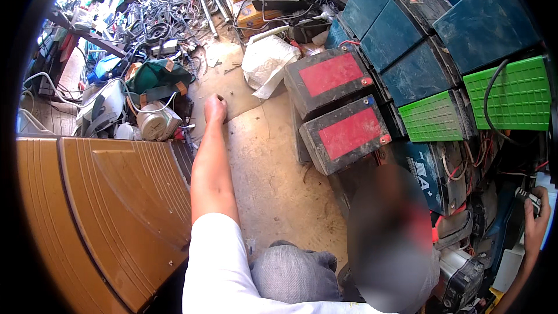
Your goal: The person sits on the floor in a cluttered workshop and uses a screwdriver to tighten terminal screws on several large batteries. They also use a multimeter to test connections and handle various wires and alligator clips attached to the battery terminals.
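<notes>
My left arm, in a white sleeve, stretches forward over the dusty brown floor. At its end my left hand (215, 109) is closed in a loose fist; what it holds, if anything, is too small to make out. It is near a crumpled white sack (270, 61) and a dark green bag (160, 75). Far to the right, my right hand (535, 209) is wrapped round a small black and grey object (528, 196), whose kind I cannot tell. Two black batteries with red tops, a rear battery (331, 74) and a front battery (350, 132), lie to the right of my left hand.
Stacked blue batteries (401, 40) rise on the right, with green ribbed panels (433, 115) below. A brown ribbed panel (122, 215) fills the near left. Tangled cables and parts (154, 29) cover the far left. Orange boxes (253, 14) stand at the back.
</notes>
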`<act>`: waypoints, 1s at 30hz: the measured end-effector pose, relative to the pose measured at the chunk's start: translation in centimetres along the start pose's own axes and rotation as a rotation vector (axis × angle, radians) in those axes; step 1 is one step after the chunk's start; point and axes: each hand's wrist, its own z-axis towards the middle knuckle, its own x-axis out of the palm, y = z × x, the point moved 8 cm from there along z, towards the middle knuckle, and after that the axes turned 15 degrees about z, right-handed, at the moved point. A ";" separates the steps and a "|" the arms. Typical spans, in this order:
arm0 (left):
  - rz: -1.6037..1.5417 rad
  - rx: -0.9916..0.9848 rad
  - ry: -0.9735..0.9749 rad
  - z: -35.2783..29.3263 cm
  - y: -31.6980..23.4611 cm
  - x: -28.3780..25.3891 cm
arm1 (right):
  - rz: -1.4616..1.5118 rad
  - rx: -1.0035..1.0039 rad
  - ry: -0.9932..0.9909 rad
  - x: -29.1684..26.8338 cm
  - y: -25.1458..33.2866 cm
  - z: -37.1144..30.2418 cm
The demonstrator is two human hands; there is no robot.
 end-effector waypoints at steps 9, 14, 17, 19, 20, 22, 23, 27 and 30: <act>0.113 0.339 -0.142 7.2 -0.9 6.8 | 0.172 0.107 0.029 -0.2 3.4 0.6; -0.095 0.109 -0.038 8.4 3.1 7.8 | 0.287 0.035 -0.032 -1.5 4.3 -0.1; -1.191 -0.094 0.369 3.4 1.9 7.0 | 0.405 0.040 -0.080 -1.9 3.0 -1.0; -1.641 -0.105 0.498 -2.1 0.3 3.9 | 0.414 0.044 -0.104 -1.8 2.2 -1.6; -1.768 -0.010 0.588 -5.0 -0.9 1.6 | 0.429 0.040 -0.107 -1.7 1.9 -1.8; -1.888 0.162 0.715 -10.9 -3.2 -2.8 | 0.476 0.011 -0.116 -1.5 1.6 -2.3; -1.909 0.228 0.796 -13.7 -4.6 -4.8 | 0.502 -0.013 -0.124 -1.4 1.5 -2.5; -1.693 0.264 0.870 -23.6 -11.2 -9.6 | 0.606 -0.075 -0.147 -1.3 0.8 -3.5; -1.498 0.314 1.089 -31.0 -19.4 -12.1 | 0.693 -0.099 -0.165 -1.3 0.2 -4.2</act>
